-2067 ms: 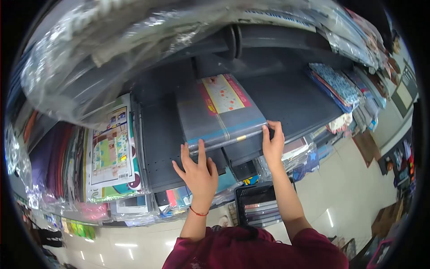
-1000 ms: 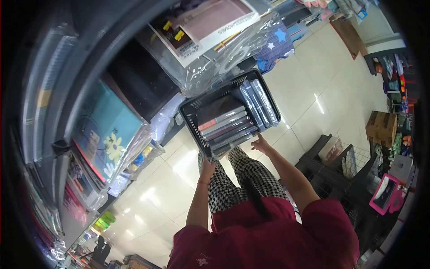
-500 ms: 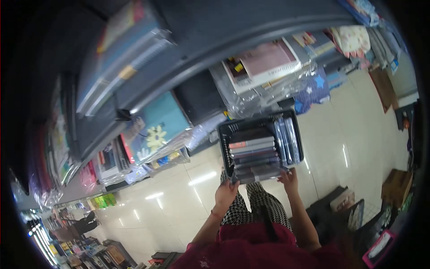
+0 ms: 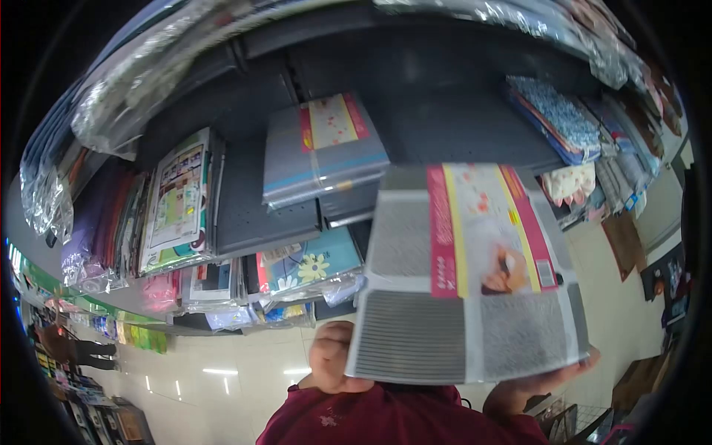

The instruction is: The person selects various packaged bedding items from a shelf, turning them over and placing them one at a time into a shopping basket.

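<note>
A flat grey pack of folded fabric (image 4: 415, 334), patterned with stripes and textured squares, is held up in front of me. A pink and yellow label (image 4: 486, 237) crosses its face. My left hand (image 4: 331, 358) grips the lower left corner, its fingers curled. Under the lower right corner, my right hand (image 4: 540, 384) supports the pack, with most of its fingers hidden. Just behind and left of it, a similar stack of grey-blue packs (image 4: 322, 159) with a pink label lies on the dark shelf (image 4: 460, 119).
Plastic-wrapped packs (image 4: 182, 196) lean on the shelf's left part. A blue speckled pack (image 4: 556, 115) lies at its right. Below sits a teal flowered pack (image 4: 315, 259). Another person (image 4: 78, 348) stands far left. Pale tiled floor (image 4: 222, 386) lies below the shelving.
Both hands have risen from the near end of a black basket of packs and now hold the grey pack at shelf height. My view has tilted up; the basket is out of sight.
</note>
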### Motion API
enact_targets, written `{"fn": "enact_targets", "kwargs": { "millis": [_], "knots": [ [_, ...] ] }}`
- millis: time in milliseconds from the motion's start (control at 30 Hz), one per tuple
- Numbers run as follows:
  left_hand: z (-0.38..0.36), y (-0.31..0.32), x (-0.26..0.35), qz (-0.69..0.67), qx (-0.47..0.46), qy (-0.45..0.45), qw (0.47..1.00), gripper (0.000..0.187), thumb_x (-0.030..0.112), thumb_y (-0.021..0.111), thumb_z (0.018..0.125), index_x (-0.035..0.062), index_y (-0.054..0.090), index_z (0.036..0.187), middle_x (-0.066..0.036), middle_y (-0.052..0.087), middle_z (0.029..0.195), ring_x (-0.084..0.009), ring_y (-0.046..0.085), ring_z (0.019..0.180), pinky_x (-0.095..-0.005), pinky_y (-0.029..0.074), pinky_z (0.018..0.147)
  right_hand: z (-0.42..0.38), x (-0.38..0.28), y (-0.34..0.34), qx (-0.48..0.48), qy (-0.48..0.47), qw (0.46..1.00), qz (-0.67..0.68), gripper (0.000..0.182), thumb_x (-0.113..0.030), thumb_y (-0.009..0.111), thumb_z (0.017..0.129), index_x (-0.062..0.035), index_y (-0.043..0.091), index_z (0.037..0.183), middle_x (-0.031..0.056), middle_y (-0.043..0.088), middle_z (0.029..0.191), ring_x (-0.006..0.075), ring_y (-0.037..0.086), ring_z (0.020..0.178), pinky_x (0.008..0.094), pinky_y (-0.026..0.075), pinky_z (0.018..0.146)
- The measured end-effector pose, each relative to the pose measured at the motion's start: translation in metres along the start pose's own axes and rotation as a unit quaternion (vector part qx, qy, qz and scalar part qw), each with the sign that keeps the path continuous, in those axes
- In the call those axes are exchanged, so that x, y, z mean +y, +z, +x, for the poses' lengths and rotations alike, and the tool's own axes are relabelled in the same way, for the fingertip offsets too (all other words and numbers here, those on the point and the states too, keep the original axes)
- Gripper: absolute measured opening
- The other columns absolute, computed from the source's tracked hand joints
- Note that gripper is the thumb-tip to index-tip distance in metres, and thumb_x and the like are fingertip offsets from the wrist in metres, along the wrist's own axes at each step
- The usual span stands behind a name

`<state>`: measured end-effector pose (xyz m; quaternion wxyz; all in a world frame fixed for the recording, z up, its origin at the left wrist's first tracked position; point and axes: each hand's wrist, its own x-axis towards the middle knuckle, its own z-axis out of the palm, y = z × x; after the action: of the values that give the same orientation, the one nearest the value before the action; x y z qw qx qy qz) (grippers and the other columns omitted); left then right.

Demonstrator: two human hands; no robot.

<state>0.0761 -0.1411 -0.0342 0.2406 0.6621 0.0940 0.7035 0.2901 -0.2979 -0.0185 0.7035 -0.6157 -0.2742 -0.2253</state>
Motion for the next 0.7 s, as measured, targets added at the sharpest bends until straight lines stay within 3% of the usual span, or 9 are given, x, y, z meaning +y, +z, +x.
{"fn": "enact_targets", "kwargs": {
  "millis": [67, 133, 167, 233, 367, 467, 700],
  "knots": [
    [0.016, -0.018, -0.01, 0.067, 0.026, -0.024, 0.997, 0.02, 0.013, 0.062, 0.083, -0.0043, 0.054, 0.091, -0.019, 0.056, 0.088, -0.0303, 0.056, 0.075, -0.0375, 0.045, 0.068, -0.006, 0.03, 0.032, -0.045, 0.022, 0.987, 0.155, 0.04, -0.038, 0.052, 0.094, -0.0026, 0.04, 0.109, 0.0088, 0.047, 0.105, 0.0205, 0.05, 0.099, 0.037, 0.042, 0.09],
    [0.035, -0.041, -0.026, 0.209, 0.013, -0.037, 0.977, 0.019, 0.012, 0.06, 0.085, -0.0033, 0.055, 0.094, -0.018, 0.055, 0.092, -0.0308, 0.055, 0.081, -0.0387, 0.044, 0.074, -0.014, 0.067, 0.087, -0.142, 0.005, 0.977, 0.158, 0.036, -0.03, 0.056, 0.093, -0.0016, 0.046, 0.113, 0.0097, 0.049, 0.108, 0.0198, 0.051, 0.1, 0.0359, 0.041, 0.091],
    [0.044, -0.052, -0.038, 0.316, -0.011, -0.041, 0.948, 0.016, 0.011, 0.059, 0.086, -0.0025, 0.055, 0.094, -0.017, 0.055, 0.093, -0.031, 0.054, 0.083, -0.039, 0.043, 0.076, -0.014, 0.055, 0.126, -0.182, 0.039, 0.966, 0.178, 0.031, -0.02, 0.059, 0.092, -0.0004, 0.051, 0.114, 0.0103, 0.051, 0.11, 0.0192, 0.051, 0.101, 0.0344, 0.04, 0.092],
    [0.054, -0.065, -0.074, 0.374, -0.007, -0.107, 0.921, 0.01, 0.007, 0.056, 0.089, 0.0, 0.056, 0.096, -0.014, 0.053, 0.091, -0.0322, 0.052, 0.084, -0.0396, 0.041, 0.078, -0.015, 0.057, 0.188, -0.321, 0.123, 0.921, 0.183, 0.022, -0.012, 0.059, 0.092, 0.0008, 0.054, 0.109, 0.0111, 0.056, 0.108, 0.0188, 0.051, 0.106, 0.032, 0.038, 0.094],
    [0.071, -0.093, -0.152, 0.438, -0.025, -0.127, 0.889, 0.009, 0.008, 0.056, 0.09, 0.0028, 0.057, 0.097, -0.014, 0.051, 0.089, -0.0321, 0.051, 0.085, -0.0405, 0.04, 0.078, -0.03, 0.077, 0.277, -0.296, -0.059, 0.947, 0.114, 0.016, -0.011, 0.06, 0.09, 0.0011, 0.054, 0.099, 0.0159, 0.058, 0.106, 0.0283, 0.055, 0.106, 0.0366, 0.04, 0.094],
    [0.089, -0.102, -0.176, 0.478, -0.043, -0.107, 0.871, 0.01, 0.011, 0.058, 0.09, 0.0035, 0.057, 0.096, -0.013, 0.052, 0.091, -0.0306, 0.052, 0.086, -0.0398, 0.041, 0.079, -0.025, 0.073, 0.315, -0.28, -0.085, 0.954, 0.07, 0.015, -0.01, 0.06, 0.089, 0.0011, 0.053, 0.095, 0.0182, 0.058, 0.104, 0.0348, 0.056, 0.105, 0.0401, 0.041, 0.093],
    [0.092, -0.1, -0.2, 0.45, -0.012, -0.168, 0.877, 0.009, 0.011, 0.056, 0.091, 0.0024, 0.054, 0.093, -0.015, 0.054, 0.099, -0.0343, 0.054, 0.091, -0.0424, 0.043, 0.078, -0.029, 0.08, 0.34, -0.283, -0.08, 0.956, -0.007, 0.017, -0.015, 0.06, 0.089, -0.0017, 0.053, 0.098, 0.0169, 0.06, 0.104, 0.0368, 0.056, 0.107, 0.0471, 0.036, 0.101]
  ]
}}
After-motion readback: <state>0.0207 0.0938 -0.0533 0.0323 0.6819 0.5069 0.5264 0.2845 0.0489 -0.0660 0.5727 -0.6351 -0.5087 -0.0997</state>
